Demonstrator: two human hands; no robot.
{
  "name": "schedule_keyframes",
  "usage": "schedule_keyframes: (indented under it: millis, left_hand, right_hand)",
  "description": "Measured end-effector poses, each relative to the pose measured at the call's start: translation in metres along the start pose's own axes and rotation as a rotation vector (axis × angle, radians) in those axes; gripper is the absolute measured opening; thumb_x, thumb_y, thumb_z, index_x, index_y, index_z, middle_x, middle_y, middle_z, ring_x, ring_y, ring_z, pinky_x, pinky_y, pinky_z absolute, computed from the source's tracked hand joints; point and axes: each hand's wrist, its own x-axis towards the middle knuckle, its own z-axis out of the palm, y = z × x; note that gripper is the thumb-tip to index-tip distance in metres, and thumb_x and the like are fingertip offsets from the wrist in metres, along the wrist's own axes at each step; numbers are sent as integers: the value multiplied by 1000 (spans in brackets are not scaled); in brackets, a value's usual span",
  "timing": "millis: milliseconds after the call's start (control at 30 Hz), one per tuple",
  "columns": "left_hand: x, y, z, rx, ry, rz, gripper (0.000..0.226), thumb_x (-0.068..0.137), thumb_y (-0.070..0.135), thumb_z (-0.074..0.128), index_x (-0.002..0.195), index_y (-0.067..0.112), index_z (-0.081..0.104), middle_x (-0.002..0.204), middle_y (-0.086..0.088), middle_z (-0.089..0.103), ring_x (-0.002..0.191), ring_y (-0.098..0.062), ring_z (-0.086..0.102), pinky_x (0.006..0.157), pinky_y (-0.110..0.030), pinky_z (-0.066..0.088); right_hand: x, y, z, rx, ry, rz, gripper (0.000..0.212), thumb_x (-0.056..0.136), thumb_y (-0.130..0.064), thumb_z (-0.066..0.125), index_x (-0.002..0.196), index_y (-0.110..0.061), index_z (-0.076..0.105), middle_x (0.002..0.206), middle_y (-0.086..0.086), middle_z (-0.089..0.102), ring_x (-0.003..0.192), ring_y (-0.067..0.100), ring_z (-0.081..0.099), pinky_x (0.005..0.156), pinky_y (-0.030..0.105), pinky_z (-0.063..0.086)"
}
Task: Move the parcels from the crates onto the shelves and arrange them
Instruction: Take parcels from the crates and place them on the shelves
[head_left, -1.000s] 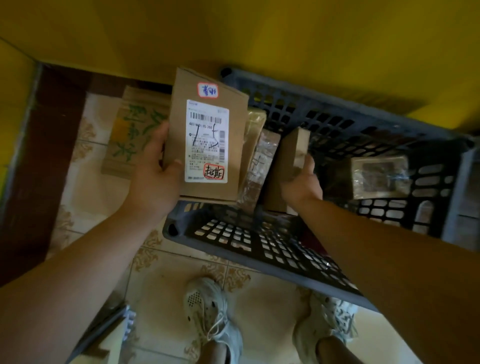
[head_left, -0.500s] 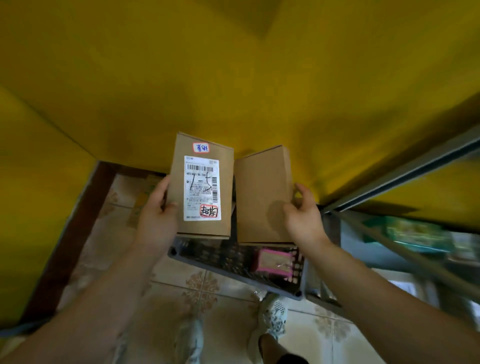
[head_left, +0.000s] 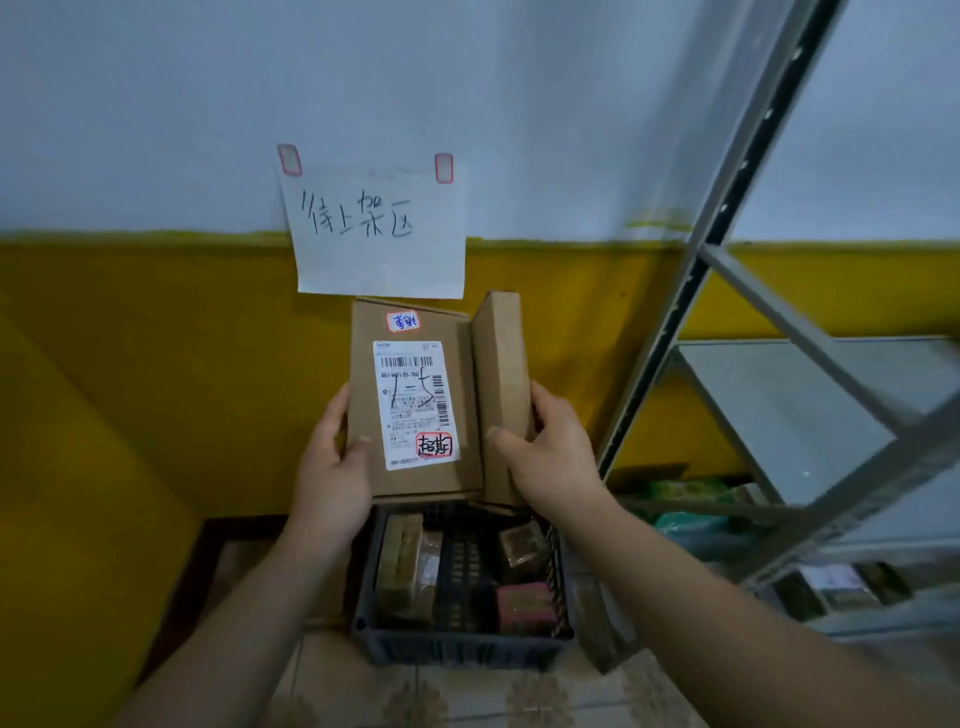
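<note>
Upright and side by side at centre frame, above the crate, edges touching: two brown cardboard parcels. On the 9 o'clock side, the labelled parcel (head_left: 415, 499), flat and rectangular, matte kraft face toward the camera, bearing a glossy white shipping label with barcode and handwritten strokes, one small red-bordered sticker near the top edge and another at the label's lower corner. Gripped at its 9 o'clock edge by the left hand (head_left: 332, 470), fingers (head_left: 337, 410) curled behind, thumb pressed on the front face. At 3 o'clock of it, the plain parcel (head_left: 501, 364), turned at an angle, bare narrow panel toward the camera, clasped by the right hand (head_left: 553, 460), thumb on the front, fingers (head_left: 539, 400) wrapped round the far edge.

At 6 o'clock, on the patterned tile floor (head_left: 467, 696), a dark plastic crate (head_left: 462, 647) with perforated lattice walls. Inside, more parcels: a long tan block (head_left: 400, 566) beside a film-wrapped packet at 9 o'clock, a small brownish cube (head_left: 522, 543) toward 1 o'clock, a pink-edged box (head_left: 524, 605) at 4 o'clock.

At 12 o'clock, a white paper sheet (head_left: 374, 244) with handwritten characters, taped to the wall by two red-rimmed strips. At 3 o'clock, grey metal shelving (head_left: 789, 410): slotted angle post, smooth flat board, blurred green packets underneath.
</note>
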Motion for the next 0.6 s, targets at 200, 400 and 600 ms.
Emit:
schedule_keyframes:
  millis: [200,400,600]
  left_hand:
    - [-61,67,13,-104,46,145,53,100,12,45,140,46,40,122,22,59,100,4,62,69,-16,53]
    - [-142,95,43,-107,81,206,51,100,9,46,142,36,42,106,33,53,83,24,55,56,-2,45]
    - [-204,110,47,-158,124,229,51,99,9,48,141,37,43,115,24,58,94,15,59,63,-5,49]
  right_hand:
    - [-44,-43,-42,-227,23,-228,66,93,-41,62,150,-25,35,123,-9,35,115,7,34,98,25,39]
    - [-96,-37,-97,-462,71,-502,39,100,-32,48,139,-23,52,114,-1,45,103,12,36,92,29,38]
    - [-125,-27,-149,-410,71,-140,103,68,-78,61,148,-40,9,154,-6,13,143,26,20,114,55,29]
